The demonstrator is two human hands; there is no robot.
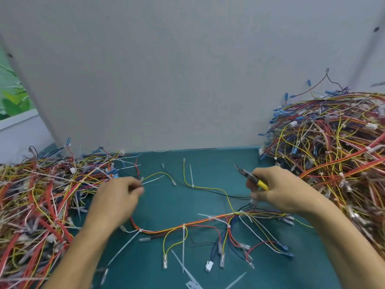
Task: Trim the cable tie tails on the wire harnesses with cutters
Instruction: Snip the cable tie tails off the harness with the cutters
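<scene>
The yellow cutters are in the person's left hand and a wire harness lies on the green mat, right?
Not quite. The head view shows the yellow cutters in the right hand, not the left hand. The wire harness does lie on the green mat.

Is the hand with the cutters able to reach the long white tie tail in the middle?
Probably yes. The right hand holds the cutters close by, and the tie tail lies in the open on the green mat.
</scene>
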